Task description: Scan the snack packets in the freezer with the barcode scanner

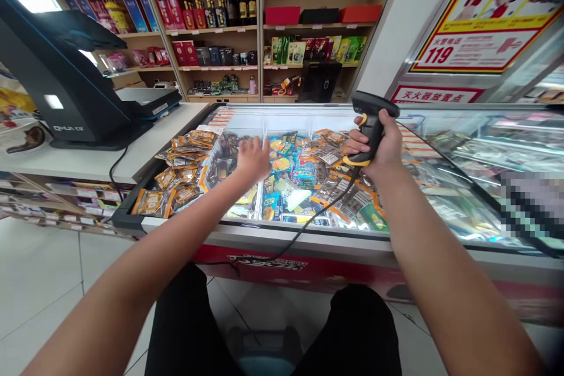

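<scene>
My right hand (388,141) is wrapped round the handle of a black and yellow barcode scanner (374,107), held up over the freezer. A dark cable (315,216) hangs from the scanner's base. My left hand (254,160) is stretched out above the middle of the chest freezer (198,224), with its fingers apart and nothing visible in them. To its left lies a pile of orange-edged snack packets (178,173). Below and right of the scanner is a second pile of similar packets (346,191). Colourful bags (282,161) show in the freezer between the piles.
On the left a counter (88,158) carries a black checkout terminal (66,88). Shelves (207,29) with boxes and bottles stand behind the freezer. A fire-safety poster (480,23) hangs on the right. My knees are close to the freezer's red front.
</scene>
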### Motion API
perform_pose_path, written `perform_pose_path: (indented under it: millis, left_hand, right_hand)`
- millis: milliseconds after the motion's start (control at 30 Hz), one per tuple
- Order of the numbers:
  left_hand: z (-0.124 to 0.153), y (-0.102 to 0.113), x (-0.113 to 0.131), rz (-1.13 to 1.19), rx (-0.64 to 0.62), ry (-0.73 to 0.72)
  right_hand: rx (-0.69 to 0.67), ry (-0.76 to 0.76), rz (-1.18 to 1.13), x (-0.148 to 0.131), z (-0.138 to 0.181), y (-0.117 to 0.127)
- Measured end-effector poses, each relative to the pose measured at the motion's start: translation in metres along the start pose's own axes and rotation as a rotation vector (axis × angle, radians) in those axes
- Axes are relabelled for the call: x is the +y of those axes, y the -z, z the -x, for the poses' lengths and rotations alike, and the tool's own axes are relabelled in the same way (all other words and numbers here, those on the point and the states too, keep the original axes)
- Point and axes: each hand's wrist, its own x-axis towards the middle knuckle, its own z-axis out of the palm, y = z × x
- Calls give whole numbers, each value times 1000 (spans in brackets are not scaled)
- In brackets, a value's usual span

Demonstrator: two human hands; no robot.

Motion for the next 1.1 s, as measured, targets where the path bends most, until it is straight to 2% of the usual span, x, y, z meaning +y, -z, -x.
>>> perform_pose_path:
  millis: [100, 233, 300, 367, 433, 567, 767, 833, 967, 1100]
  left_hand:
    - [2, 10, -59, -163, 6, 125]
    - [-11, 12, -132, -169, -25, 349]
    - [-17, 8, -157, -128, -100, 382]
    - [-20, 3, -170, -110, -177, 374]
    - [-19, 0, -172, -132, -176, 350]
    - [-17, 0, -160, -187, -102, 287]
    - [-26, 5, -144, -186, -207, 182]
    - [-26, 4, -137, -201, -205, 116]
    - [-20, 2, -116, -213, -127, 16]
    - [-15, 2, -94, -123, 30, 46]
  right_hand:
    - [-36, -28, 13, 2, 3, -8]
    - [-80, -110, 88, 11, 6, -21]
    - [-99, -153, 134, 15, 6, -23]
    - [-108, -175, 162, 18, 6, -24]
    - [-109, -171, 164, 18, 5, -22]
    - [-112, -139, 126, 12, 5, -19]
    - [-106, -123, 105, 9, 6, -19]
    - [-100, -127, 102, 9, 7, -20]
    - [-112, -135, 99, 10, 7, -22]
    - [-126, -169, 112, 9, 8, -22]
